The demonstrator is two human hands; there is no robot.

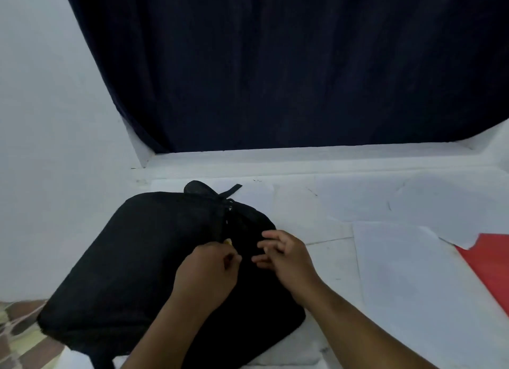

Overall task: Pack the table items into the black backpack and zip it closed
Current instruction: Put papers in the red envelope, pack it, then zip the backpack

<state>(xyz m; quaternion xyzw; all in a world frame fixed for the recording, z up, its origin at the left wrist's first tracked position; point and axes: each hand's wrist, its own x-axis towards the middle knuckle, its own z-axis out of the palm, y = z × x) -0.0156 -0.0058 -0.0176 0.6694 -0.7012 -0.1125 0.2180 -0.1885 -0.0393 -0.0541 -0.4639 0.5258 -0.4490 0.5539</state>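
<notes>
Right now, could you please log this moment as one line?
backpack: on table, flat | left hand: pinching at zipper | right hand: open, on backpack | zip state: unclear

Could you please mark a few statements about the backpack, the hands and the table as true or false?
1. The backpack lies on the table. True.
2. Both hands are on the backpack. True: the left hand and right hand meet near its zip line.
3. The right hand rests on the red sheet. False: the sheet lies apart, at the table's right edge.
4. A bright yellow curtain hangs behind. False: the curtain is dark navy.
5. Something small and yellow shows by the left hand. True.
</notes>
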